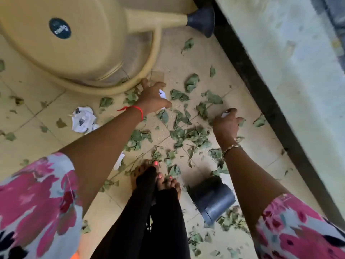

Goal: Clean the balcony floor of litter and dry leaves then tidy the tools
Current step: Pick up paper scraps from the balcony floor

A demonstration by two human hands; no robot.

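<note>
1. The tiled balcony floor is pale yellow. A black edge strip runs along its right side, with a blurry grey wall beyond it.
2. One big tan plastic chair stands at the top, seen from above. One of its legs ends in a dark foot cap.
3. One black plant pot lies on its side near the person's two bare feet.
4. Dry green leaves lie all over the floor, too many to count. Most sit between the two hands.
5. One crumpled white paper lies on the floor, left of the left arm and not touching it.
6. The left hand is curled around a small white scrap, close to the chair's rim.
7. The right hand is curled around another white scrap, low over the leaves.
</note>
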